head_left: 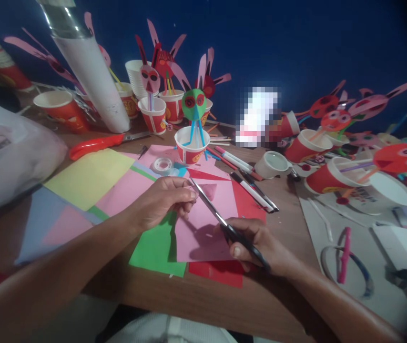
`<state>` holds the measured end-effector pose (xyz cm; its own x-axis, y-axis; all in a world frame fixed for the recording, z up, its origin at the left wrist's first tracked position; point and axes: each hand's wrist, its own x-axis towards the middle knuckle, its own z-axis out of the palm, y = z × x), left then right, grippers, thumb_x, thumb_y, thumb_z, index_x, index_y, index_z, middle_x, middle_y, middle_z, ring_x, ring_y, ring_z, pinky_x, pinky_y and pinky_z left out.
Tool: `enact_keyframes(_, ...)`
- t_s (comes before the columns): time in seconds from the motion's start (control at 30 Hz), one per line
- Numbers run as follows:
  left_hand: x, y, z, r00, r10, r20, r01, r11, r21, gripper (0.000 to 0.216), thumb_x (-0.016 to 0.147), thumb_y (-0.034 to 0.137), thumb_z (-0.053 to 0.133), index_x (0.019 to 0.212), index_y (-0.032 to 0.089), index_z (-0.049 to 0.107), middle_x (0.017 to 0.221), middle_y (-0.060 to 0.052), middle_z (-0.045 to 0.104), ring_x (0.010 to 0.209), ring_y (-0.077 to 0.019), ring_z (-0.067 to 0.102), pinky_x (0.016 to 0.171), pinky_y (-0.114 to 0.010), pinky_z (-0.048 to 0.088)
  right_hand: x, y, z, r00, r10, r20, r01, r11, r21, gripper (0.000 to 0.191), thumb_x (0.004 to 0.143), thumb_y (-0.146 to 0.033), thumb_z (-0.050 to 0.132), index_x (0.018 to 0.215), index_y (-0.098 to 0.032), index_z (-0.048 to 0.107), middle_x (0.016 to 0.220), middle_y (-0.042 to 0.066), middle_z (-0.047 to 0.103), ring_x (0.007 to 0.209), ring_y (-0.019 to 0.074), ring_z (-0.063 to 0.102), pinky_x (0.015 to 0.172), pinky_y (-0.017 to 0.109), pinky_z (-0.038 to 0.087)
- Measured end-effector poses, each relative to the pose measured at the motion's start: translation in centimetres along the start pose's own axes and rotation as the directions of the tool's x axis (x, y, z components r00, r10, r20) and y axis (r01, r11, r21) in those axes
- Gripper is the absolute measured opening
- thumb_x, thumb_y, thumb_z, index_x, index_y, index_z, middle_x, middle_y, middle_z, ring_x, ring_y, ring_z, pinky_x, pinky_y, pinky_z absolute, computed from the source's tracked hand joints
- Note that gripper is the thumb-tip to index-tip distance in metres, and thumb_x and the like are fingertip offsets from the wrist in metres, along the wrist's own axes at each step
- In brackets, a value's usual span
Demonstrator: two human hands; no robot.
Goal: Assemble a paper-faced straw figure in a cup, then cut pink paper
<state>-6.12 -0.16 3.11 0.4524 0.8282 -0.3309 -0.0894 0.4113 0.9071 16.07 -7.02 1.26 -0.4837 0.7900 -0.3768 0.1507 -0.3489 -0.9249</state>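
Note:
My right hand (257, 245) grips the black handles of a pair of scissors (210, 207), whose blades point up and left toward my left hand. My left hand (164, 200) pinches a small pink paper piece (208, 190) at the blade tips. Both hands hover over a pink paper sheet (207, 228) that lies on green (157, 250) and red (221, 274) sheets on the brown table (282, 224).
Red paper cups with paper faces on straws (192, 138) stand along the back and right. A tape roll (162, 165), markers (253, 188), a red-handled cutter (96, 145), a white tube (92, 76) and yellow paper (89, 176) lie around. A white bag (6, 152) sits left.

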Motion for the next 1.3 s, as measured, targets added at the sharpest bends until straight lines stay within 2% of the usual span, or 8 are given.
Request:
enact_keyframes(0.27,-0.04,0.21,-0.07,1.0,-0.023,0.009,0.023,1.0,0.001,0.012,0.068,0.018,0.062,0.058,0.013,0.058,0.048,0.002,0.056,0.044,-0.0078,0.054,0.042,-0.016,0.041,0.09,-0.09,0.01,1.0,-0.004,0.005,0.004,1.0,0.008,0.056,0.066,-0.055,0.071,0.101,-0.012,0.065,0.057,-0.005,0.046,0.038,0.0038,0.038,0.035,0.015,0.029)
enact_keyframes(0.43,0.0,0.21,-0.1,0.999,-0.04,0.034,0.04,0.999,-0.02,0.011,0.068,0.017,0.062,0.058,0.013,0.058,0.047,0.002,0.056,0.043,-0.0084,0.055,0.04,-0.016,0.041,0.16,0.11,-0.25,0.998,-0.05,0.045,0.051,0.998,-0.03,0.056,0.068,-0.055,0.07,0.103,-0.013,0.064,0.06,-0.004,0.048,0.041,0.0046,0.039,0.038,0.016,0.032)
enact_keyframes(0.67,-0.08,0.03,-0.06,0.997,-0.062,0.042,0.063,0.998,-0.024,0.012,0.067,0.016,0.062,0.057,0.013,0.058,0.045,0.002,0.056,0.04,-0.0084,0.053,0.042,-0.018,0.043,0.2,-0.28,-0.12,0.996,-0.078,0.04,0.081,0.994,-0.069,0.054,0.069,-0.055,0.069,0.101,-0.012,0.064,0.064,-0.002,0.05,0.046,0.0061,0.041,0.041,0.017,0.036)
enact_keyframes(0.93,0.04,-0.08,-0.23,0.995,-0.078,0.062,0.08,0.996,-0.033,0.011,0.068,0.016,0.062,0.058,0.013,0.058,0.045,0.002,0.056,0.039,-0.0085,0.053,0.042,-0.019,0.043,0.15,-0.23,-0.13,0.997,-0.073,0.036,0.075,0.994,-0.074,0.049,0.068,-0.054,0.07,0.094,-0.013,0.063,0.063,-0.003,0.048,0.045,0.0055,0.041,0.041,0.017,0.033)
enact_keyframes(1.3,0.17,-0.23,-0.03,0.995,-0.077,0.059,0.08,0.996,-0.047,0.014,0.069,0.016,0.061,0.055,0.013,0.059,0.046,0.001,0.056,0.04,-0.009,0.054,0.042,-0.018,0.043,0.1,-0.31,0.03,0.998,-0.044,0.034,0.046,0.997,-0.054,0.053,0.07,-0.058,0.066,0.095,-0.012,0.061,0.059,-0.004,0.048,0.041,0.0045,0.041,0.038,0.015,0.033)
